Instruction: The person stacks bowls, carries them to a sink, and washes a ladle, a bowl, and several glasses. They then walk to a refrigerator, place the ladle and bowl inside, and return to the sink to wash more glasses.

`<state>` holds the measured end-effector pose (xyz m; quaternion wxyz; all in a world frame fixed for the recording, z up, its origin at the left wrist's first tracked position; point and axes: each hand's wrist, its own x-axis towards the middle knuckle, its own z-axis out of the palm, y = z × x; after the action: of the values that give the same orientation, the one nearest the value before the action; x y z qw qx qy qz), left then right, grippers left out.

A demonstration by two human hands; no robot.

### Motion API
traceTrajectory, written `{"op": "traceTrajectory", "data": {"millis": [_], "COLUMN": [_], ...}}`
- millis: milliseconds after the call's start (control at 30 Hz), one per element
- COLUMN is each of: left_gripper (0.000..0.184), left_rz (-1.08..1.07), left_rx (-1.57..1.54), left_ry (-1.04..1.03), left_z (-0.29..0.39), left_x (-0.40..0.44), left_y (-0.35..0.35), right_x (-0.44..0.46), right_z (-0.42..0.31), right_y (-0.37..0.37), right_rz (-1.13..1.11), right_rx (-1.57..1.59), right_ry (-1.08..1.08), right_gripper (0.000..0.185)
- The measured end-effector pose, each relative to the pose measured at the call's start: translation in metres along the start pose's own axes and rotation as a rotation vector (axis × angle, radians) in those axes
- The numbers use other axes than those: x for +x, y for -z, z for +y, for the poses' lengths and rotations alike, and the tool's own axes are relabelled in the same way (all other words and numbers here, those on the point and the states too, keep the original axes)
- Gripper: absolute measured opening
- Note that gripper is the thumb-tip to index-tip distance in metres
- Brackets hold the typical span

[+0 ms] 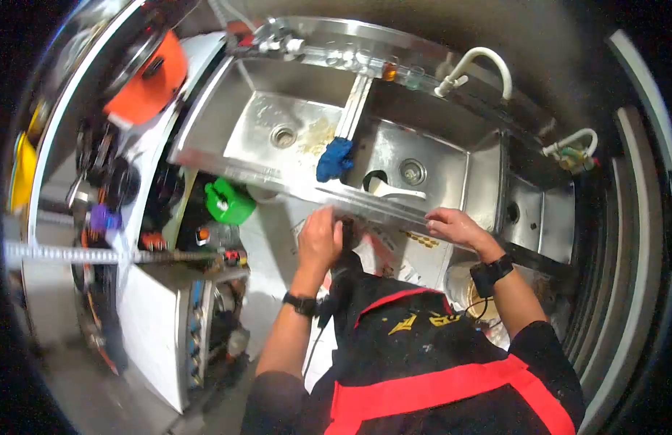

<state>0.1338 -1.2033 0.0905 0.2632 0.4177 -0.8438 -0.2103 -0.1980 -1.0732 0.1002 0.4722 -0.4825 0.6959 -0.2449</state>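
An orange tub (156,85) is standing on a shelf. A green plastic thing (233,204) is sitting low by the sink (274,109). The left hand (320,241) is curling near the sink's front edge, and I cannot tell if its grip is holding anything. A crumpled blue cloth (334,160) is lying over the front of the wall between two bowls. A white spoon-like thing (396,191) is lying beside the drain (413,172). The right hand (458,226) is hovering by the edge, its grip looking open.

Orange pot (158,83) on a white shelf (203,52), upper left, green container (228,201) lower down, purple item (104,217) farther left, small glasses (362,59) along the back ledge (314,55)
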Motion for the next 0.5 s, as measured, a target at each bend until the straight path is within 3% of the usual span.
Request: {"op": "traceTrajectory", "data": {"millis": [100,167,233,300,400,500], "left_gripper": [0.059,0.07,0.073,0.061,0.041,0.053], "left_rz": [0.042,-0.068,-0.346,-0.36,-0.372,-0.423], "left_rx": [0.065,0.209,0.183,0.125,0.074,-0.173], "left_ry": [-0.11,-0.089,0.001,0.005,-0.018,-0.104], "left_z": [-0.028,-0.044,-0.061,-0.071,-0.062,-0.019], "left_x": [0.086,0.128,0.159,0.172,0.193,0.208], "left_y": [-0.022,-0.037,-0.051,-0.063,-0.066,-0.074], "right_x": [0.018,0.035,0.052,0.067,0.084,0.107], "right_z": [-0.009,-0.025,-0.028,-0.026,-0.034,-0.021], "right_y": [0.018,0.026,0.03,0.027,0.028,0.018], "right_rz": [0.091,0.137,0.165,0.238,0.133,0.107], "right_rx": [0.041,0.069,0.017,0.088,0.229,0.659], "right_ry": [-0.139,-0.248,-0.179,-0.192,-0.286,-0.371], "right_gripper": [0.027,0.026,0.027,0.027,0.029,0.035]}}
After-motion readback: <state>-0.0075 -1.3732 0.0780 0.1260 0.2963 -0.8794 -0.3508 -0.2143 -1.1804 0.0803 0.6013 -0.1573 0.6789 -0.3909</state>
